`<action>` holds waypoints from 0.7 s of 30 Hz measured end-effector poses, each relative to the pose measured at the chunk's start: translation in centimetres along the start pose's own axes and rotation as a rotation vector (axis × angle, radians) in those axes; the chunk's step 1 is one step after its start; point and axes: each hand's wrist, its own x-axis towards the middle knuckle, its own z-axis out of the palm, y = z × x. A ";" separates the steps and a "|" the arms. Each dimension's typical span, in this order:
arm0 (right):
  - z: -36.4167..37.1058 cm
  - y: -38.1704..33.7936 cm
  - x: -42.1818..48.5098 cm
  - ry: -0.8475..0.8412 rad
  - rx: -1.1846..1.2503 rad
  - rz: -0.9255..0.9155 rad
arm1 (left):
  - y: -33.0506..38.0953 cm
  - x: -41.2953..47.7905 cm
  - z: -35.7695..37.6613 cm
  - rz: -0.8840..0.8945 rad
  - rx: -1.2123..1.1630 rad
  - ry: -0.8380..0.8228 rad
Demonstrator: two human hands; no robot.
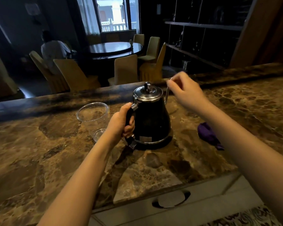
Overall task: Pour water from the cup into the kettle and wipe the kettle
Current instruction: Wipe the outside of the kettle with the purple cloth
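One black kettle (151, 121) upright on marble counter (235, 103), lid on, contents hidden. Left hand (119, 123) wrapped round its handle; right hand (185, 90) pinches thin spout. One clear plastic cup (92, 116) just left of left fingers, seemingly empty. One purple cloth (208, 133) beneath right forearm.

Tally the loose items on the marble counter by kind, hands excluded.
Kettle, black with its lid on: 1
Clear plastic cup: 1
Purple cloth: 1
Total: 3
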 end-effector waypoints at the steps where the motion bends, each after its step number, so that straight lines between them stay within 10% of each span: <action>1: -1.6 2.2 -1.3 0.036 -0.087 0.028 | 0.0 0.2 -0.1 -0.004 -0.006 -0.009; 6: -6.9 13.6 -8.1 -0.312 -0.722 0.496 | -0.1 0.7 -0.4 -0.021 -0.060 -0.068; 9: -7.2 16.0 -11.6 -0.490 -0.758 0.470 | 0.0 0.9 -0.6 -0.018 -0.076 -0.108; 21: -9.5 18.1 -12.5 0.010 -0.539 0.117 | -0.4 -0.8 1.3 0.238 0.350 0.536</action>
